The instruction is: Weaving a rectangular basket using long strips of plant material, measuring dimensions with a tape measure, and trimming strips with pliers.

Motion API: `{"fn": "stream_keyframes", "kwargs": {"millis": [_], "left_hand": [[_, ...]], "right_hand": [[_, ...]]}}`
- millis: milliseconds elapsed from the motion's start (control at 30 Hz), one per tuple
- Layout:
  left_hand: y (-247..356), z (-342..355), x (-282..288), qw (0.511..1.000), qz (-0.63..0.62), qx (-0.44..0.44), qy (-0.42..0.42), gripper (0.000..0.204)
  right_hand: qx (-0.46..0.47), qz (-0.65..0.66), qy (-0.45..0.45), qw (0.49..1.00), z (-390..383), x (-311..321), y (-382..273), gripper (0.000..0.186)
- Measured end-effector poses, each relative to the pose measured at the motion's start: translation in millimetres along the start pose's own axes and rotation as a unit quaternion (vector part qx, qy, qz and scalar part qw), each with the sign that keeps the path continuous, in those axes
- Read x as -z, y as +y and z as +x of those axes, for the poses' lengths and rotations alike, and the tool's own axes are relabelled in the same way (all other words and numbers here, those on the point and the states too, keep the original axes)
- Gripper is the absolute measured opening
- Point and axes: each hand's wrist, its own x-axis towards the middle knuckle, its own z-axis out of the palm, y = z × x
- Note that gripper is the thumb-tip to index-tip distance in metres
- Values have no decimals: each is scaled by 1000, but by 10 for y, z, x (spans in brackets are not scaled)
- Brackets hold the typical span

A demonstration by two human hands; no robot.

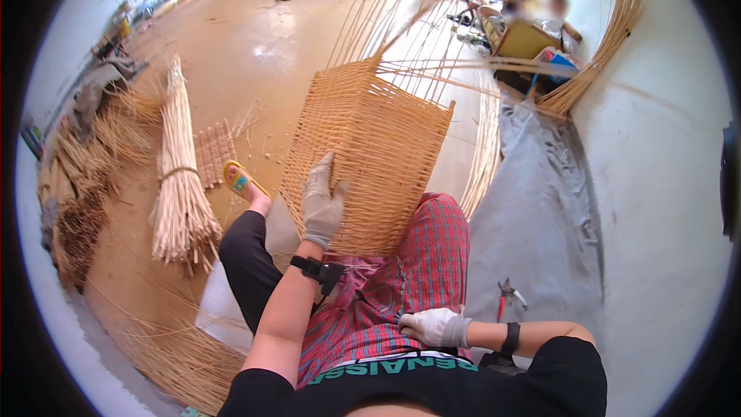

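A tall woven wicker basket [370, 147] lies tilted across my lap, its unwoven stakes fanning away from me. My left hand [322, 202], in a pale work glove, rests flat against the basket's woven side with fingers apart. My right hand [434, 327], also gloved, lies curled on the red checked apron [409, 278] at my waist; I see nothing in it. Black bands wrap both wrists.
A tied bundle of pale rods [179, 185] and a small woven mat [214, 152] lie on the floor at left, with loose reed piles [93, 177] beyond. Red-handled cutters [505, 295] lie on grey sheeting at right. Another person [532, 19] sits far back. Long canes [610, 38] lean on the wall.
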Motion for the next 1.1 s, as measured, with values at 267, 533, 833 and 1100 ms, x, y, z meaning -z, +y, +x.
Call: {"fn": "stream_keyframes", "kwargs": {"millis": [267,533,833,1100], "left_hand": [[-495,-226,599,984,-120,133,18,66],[-922,-777,999,956,-61,249,141,67],[-579,-864,943,943,78,306,107,64],[-824,-818,879,927,84,336,145,61]], "right_hand": [[271,-63,310,909,332,743,164,31],[136,159,477,854,1883,1566,141,77],[79,148,480,861,2299,1270,376,68],[82,7,510,856,2229,1174,467,60]]}}
